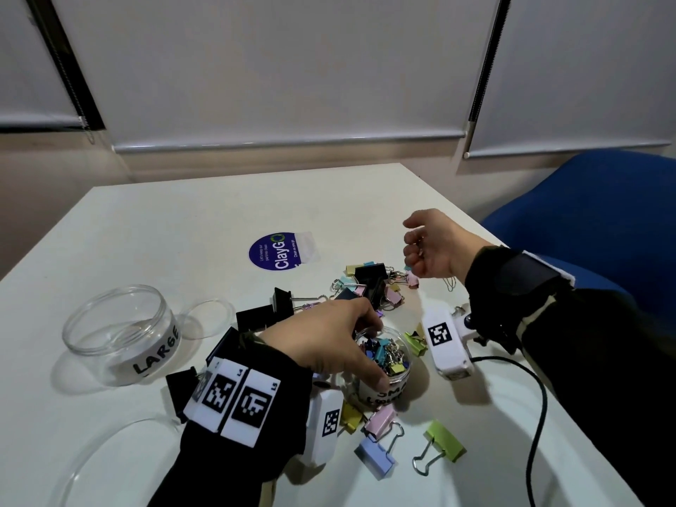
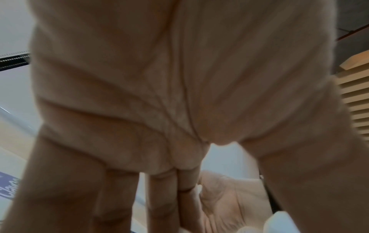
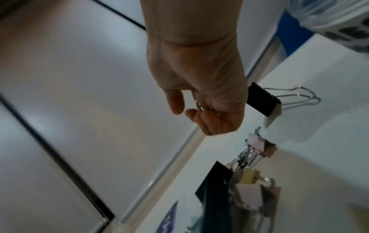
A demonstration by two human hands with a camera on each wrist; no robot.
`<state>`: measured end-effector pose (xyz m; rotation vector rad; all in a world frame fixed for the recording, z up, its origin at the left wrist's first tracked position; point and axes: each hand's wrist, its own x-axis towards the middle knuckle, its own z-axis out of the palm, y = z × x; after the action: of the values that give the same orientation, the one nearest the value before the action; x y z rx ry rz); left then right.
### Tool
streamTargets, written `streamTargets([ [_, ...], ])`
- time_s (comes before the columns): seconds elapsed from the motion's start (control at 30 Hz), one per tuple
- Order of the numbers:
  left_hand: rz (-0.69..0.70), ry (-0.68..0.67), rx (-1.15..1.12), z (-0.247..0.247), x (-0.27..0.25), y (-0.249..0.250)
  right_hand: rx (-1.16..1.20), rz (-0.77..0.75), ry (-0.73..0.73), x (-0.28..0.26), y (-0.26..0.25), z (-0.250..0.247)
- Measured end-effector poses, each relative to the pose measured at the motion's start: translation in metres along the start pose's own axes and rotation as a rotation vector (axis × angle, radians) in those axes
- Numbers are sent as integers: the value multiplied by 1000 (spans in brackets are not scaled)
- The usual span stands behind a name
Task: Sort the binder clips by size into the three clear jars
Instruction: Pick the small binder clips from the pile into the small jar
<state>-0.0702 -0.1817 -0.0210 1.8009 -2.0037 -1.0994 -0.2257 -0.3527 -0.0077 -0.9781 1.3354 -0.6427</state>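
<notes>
My left hand (image 1: 376,347) reaches over the small clear jar (image 1: 393,386), thumb on its near wall and fingers curled over its far rim. The jar holds several small coloured binder clips (image 1: 384,354). My right hand (image 1: 411,236) hovers above the far pile of mixed clips (image 1: 369,283) with its fingers curled. In the right wrist view that right hand (image 3: 185,110) shows a wire loop of a small clip (image 3: 199,108) between its fingers. The clear jar labelled LARGE (image 1: 120,331) stands empty at the left. My blurred palm (image 2: 159,94) fills the left wrist view.
Large black clips (image 1: 256,318) lie behind my left wrist. Pink (image 1: 380,418), blue (image 1: 373,455) and green (image 1: 444,440) clips lie near the front. A clear lid (image 1: 210,316) sits beside the large jar. A round purple sticker (image 1: 274,252) is further back, and a blue chair (image 1: 592,221) at the right.
</notes>
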Motion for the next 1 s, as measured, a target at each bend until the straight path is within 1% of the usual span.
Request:
streamTargets([
  [0.07, 2, 5, -1, 0, 1, 0, -324, -94, 107, 3, 0, 5],
  [0.13, 0, 7, -4, 1, 2, -1, -661, -225, 205, 3, 0, 11],
  [0.23, -5, 8, -19, 2, 0, -3, -1144, -347, 254, 11, 1, 13],
  [0.3, -3, 8, -26, 3, 0, -3, -1314, -400, 305, 14, 3, 14],
  [0.4, -5, 9, -31, 2, 0, -3, -1540, -419, 379, 13, 6, 16],
  [0.47, -2, 9, -29, 2, 0, -3, -1664, -424, 380, 13, 8, 17],
  [0.6, -5, 6, -25, 2, 1, -3, -1772, -399, 307, 17, 13, 19],
  [0.7, -3, 4, -17, 2, 0, -2, -1757, -417, 274, 21, 14, 18],
  [0.87, -3, 11, -8, 1, 0, -1, -1797, -456, 243, 22, 18, 15],
  [0.93, -1, 10, -10, 2, 0, -2, -1775, -446, 237, 22, 18, 16],
  [1.0, 0, 6, -20, 2, 0, -2, -1682, -437, 237, 22, 17, 15],
])
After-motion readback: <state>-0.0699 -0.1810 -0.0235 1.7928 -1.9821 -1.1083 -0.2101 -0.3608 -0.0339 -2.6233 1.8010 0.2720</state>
